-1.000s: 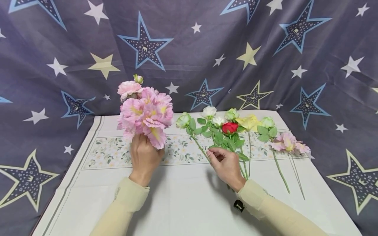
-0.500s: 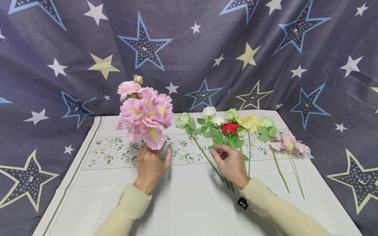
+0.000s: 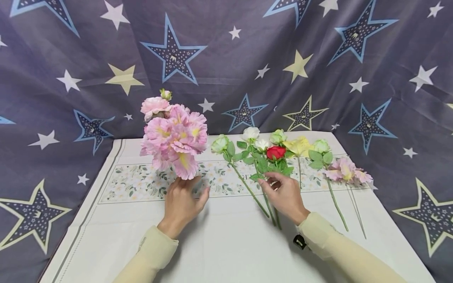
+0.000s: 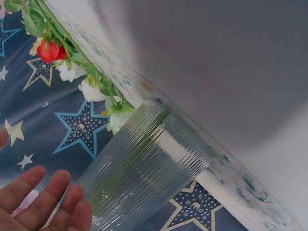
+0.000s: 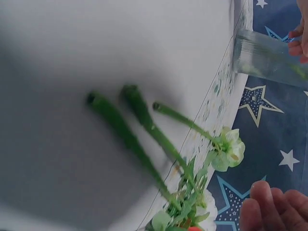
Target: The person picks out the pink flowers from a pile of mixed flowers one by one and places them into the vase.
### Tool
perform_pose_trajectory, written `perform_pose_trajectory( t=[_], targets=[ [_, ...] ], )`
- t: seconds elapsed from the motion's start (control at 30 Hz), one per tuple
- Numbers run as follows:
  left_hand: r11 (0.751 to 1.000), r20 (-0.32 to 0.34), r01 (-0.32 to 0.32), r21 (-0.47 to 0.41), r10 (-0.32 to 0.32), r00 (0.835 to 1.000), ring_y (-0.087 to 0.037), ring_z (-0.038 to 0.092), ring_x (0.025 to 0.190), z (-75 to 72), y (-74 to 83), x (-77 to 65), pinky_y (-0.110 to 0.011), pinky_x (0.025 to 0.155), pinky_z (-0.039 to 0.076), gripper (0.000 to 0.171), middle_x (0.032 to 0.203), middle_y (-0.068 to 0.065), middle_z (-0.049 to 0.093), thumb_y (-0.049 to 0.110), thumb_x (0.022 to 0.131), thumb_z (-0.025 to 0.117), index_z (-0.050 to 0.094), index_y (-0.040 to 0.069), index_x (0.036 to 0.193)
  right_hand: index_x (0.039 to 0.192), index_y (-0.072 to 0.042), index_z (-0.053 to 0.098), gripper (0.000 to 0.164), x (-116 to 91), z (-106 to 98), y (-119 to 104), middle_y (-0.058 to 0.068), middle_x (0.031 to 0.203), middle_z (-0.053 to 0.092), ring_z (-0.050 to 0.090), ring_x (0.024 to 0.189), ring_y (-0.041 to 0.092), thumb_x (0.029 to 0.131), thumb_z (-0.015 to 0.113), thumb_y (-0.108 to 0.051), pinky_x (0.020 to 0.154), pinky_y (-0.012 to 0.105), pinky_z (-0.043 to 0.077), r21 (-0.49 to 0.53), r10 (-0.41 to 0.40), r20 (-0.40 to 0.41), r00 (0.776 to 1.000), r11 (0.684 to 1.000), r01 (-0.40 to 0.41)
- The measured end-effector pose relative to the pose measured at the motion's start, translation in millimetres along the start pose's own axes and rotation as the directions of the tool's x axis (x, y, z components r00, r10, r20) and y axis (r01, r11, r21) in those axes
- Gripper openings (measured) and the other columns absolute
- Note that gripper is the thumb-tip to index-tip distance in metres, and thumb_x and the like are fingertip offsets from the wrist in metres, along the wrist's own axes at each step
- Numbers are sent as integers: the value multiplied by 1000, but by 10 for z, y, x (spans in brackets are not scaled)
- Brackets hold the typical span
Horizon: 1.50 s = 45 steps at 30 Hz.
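A clear ribbed vase point(image 4: 149, 163) stands upright on the table, with pink ruffled flowers point(image 3: 175, 137) and a paler pink bloom above it; the head view mostly hides the vase. My left hand point(image 3: 182, 202) is just in front of it, fingers spread and apart from the glass in the left wrist view. Over the stems of the loose roses is my right hand point(image 3: 287, 196), fingers loosely bent, thumb near a leaf. Green stems point(image 5: 127, 137) lie below it, outside its fingers point(image 5: 262, 204). A red rose point(image 3: 275, 153) and white roses point(image 3: 251, 134) lie just beyond.
Left of the bunch lies a pale green rose point(image 3: 220, 144). A yellow flower point(image 3: 299, 147), another green rose point(image 3: 321, 146) and a pink flower point(image 3: 347, 171) lie to the right. A star-patterned cloth point(image 3: 219, 51) hangs behind the white table point(image 3: 226, 247).
My left hand has come down from under the pink blooms and its fingers have spread. My right hand has shifted right, off the left green rose's stem, toward the bunched roses.
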<state>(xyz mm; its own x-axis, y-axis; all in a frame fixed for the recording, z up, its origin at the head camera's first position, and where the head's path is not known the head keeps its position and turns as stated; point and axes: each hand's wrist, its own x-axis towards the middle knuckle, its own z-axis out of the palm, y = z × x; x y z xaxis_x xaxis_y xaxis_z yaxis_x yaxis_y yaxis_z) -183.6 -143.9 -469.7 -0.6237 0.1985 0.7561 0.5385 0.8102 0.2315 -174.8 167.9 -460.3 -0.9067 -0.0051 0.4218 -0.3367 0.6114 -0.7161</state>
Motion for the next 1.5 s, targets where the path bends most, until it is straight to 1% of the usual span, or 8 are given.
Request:
perform_pose_trajectory(
  t=[0.23,0.5,0.7,0.9,1.07,1.2,1.43,1.5],
  targets=[
    [1000,62,30,-8,-29,998,-40,68,93,-5,-40,-84,-55,79,53,42,102,-16,75,37,82,79,77,4,108,114,-8,76,32,19,-115,69,4,88,74,68,70,14,93,78,-31,60,30,55,-90,23,22,999,996,-21],
    [998,145,57,24,-60,988,-41,67,104,-6,-54,-173,-56,88,52,53,110,-16,75,43,81,81,76,2,115,113,-6,76,33,51,-278,189,3,82,73,67,66,15,93,77,-32,60,36,54,-191,27,19,999,981,-23],
    [997,176,79,19,-82,981,-41,65,107,-13,-49,-226,-57,90,50,57,111,-16,74,45,80,82,75,2,117,108,-6,77,29,63,-422,303,5,79,72,66,64,16,94,76,-31,59,39,55,-255,23,6,1000,967,-21],
    [996,213,88,27,-92,973,-43,64,110,-10,-52,-271,-59,95,48,63,114,-18,73,47,80,81,73,2,122,108,-5,77,32,84,-573,379,5,78,73,65,61,14,94,75,-34,58,39,53,-314,41,-5,999,948,-40],
    [996,227,83,23,-86,970,-44,64,111,-4,-58,-290,-60,96,48,68,117,-20,72,48,80,82,69,2,129,109,-5,76,36,100,-713,437,7,81,74,67,65,19,95,73,-38,62,42,52,-363,99,-12,995,927,-97],
    [997,230,82,13,-83,970,-44,64,111,-10,-59,-303,-59,98,47,70,118,-20,72,47,79,83,69,2,130,111,-3,75,40,112,-834,486,10,82,75,69,68,23,96,71,-40,64,45,52,-392,128,-18,992,912,-125],
    [997,238,81,4,-79,968,-40,64,107,-18,-59,-335,-57,95,49,67,116,-17,72,47,79,83,70,2,127,108,-2,76,38,128,-1029,611,13,83,75,70,71,29,96,71,-38,66,50,51,-436,117,-32,993,892,-119],
    [997,237,82,9,-81,968,-39,65,106,-18,-63,-343,-57,93,49,66,114,-16,73,47,79,84,72,2,125,106,-2,76,37,126,-1085,647,13,82,75,69,71,31,96,71,-37,64,49,51,-445,119,-35,992,887,-122]
  ],
)
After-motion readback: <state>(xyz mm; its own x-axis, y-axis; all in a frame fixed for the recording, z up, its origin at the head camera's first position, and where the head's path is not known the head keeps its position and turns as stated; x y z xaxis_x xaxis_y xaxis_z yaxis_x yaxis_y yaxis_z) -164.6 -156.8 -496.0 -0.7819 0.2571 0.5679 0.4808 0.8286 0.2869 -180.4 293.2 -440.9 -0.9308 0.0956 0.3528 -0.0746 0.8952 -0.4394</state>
